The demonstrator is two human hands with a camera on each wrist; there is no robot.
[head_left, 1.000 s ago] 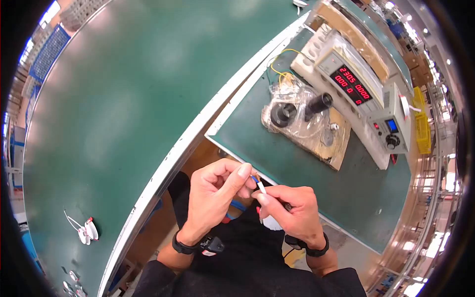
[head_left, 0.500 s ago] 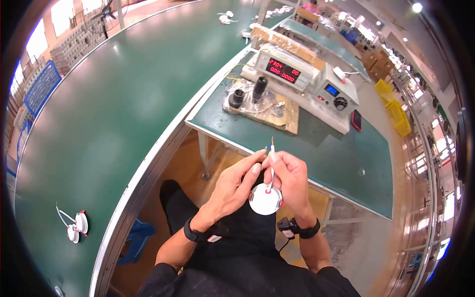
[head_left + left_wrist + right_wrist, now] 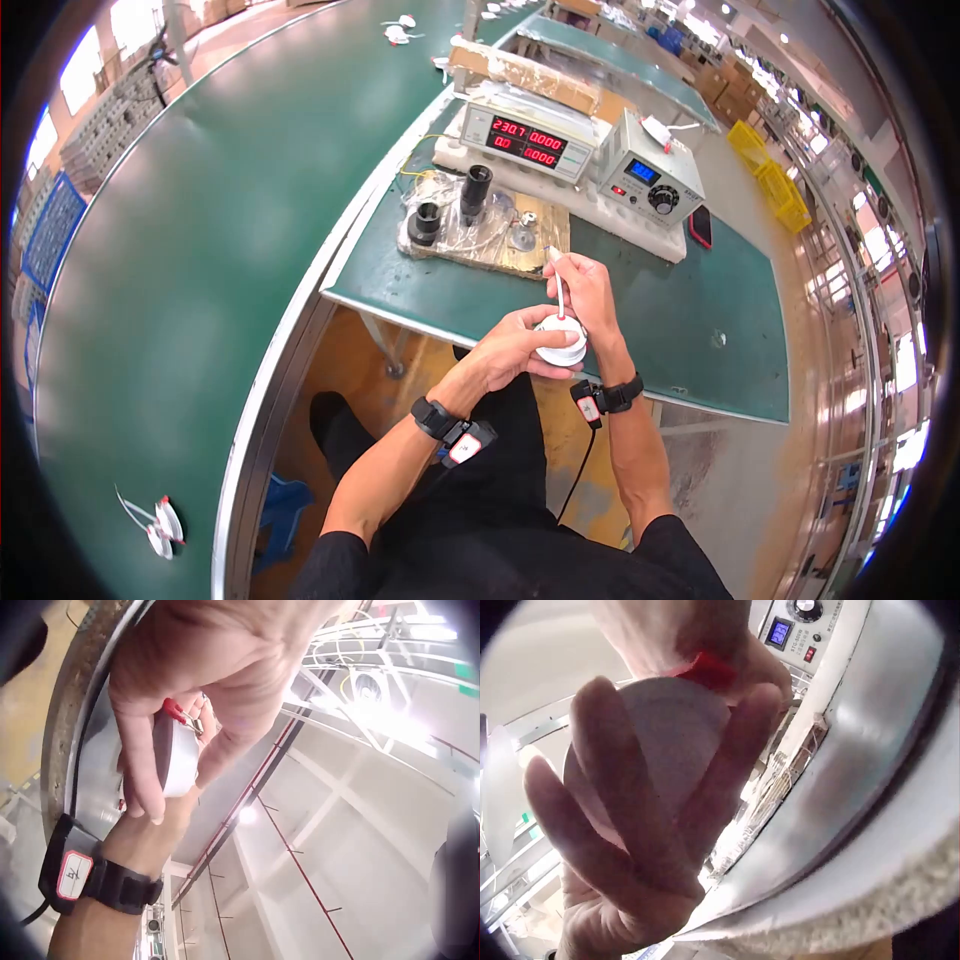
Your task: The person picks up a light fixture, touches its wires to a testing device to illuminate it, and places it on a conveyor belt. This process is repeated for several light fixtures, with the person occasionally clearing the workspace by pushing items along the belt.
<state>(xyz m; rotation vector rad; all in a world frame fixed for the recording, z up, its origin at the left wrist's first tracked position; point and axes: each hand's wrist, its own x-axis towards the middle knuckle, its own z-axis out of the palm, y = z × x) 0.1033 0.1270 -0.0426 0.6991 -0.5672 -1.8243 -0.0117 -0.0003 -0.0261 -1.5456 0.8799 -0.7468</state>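
A round white lamp (image 3: 560,342) with a white cable and red parts is held over the near edge of the bench. My left hand (image 3: 512,350) grips its round body, thumb on top and fingers beneath. With my right hand (image 3: 588,290) I pinch the cable (image 3: 560,298) near its upper end, beside the wrapped board (image 3: 480,250). In the left wrist view the lamp's rim (image 3: 180,757) shows between fingers and thumb, with a red piece and a metal clip. The right wrist view has fingers spread across the lamp's flat face (image 3: 675,742).
Two black cylindrical sockets (image 3: 475,190) stand on the wrapped board. Behind are a meter with red digits (image 3: 527,140) and a box with a blue display and knob (image 3: 650,175). A phone (image 3: 699,228) lies right of them. Another lamp (image 3: 163,526) lies on the long green table (image 3: 180,330).
Both hands have moved up towards the wrapped board with the lamp. The left hand has gone from beside the wire ends to gripping the lamp body, and the view has shifted.
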